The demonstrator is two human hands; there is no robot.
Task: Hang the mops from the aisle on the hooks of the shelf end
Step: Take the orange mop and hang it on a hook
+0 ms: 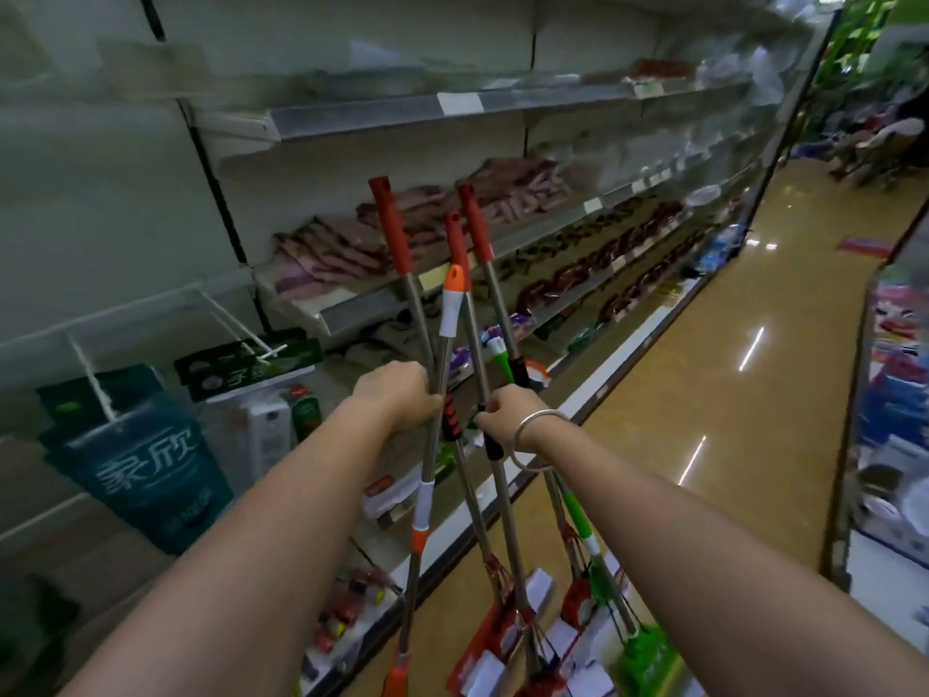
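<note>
Mops bunched upright in aisle, handles up. Left hand curled round metal poles; right hand grips black-grip pole. Hooks on shelf end, left.

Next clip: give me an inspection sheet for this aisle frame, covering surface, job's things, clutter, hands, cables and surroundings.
Surface: glossy tan floor, with light reflections.
Job's things: bundle of mops, handles up, heads near the floor; hooks at left carry green packs.
Clutter: nothing seen on the floor nearby.
Hands: left hand grips mop poles; right hand grips others, bracelet on its wrist.
Cables: nothing seen.
Surroundings: shelves of blurred goods at left, more goods at right.
</note>
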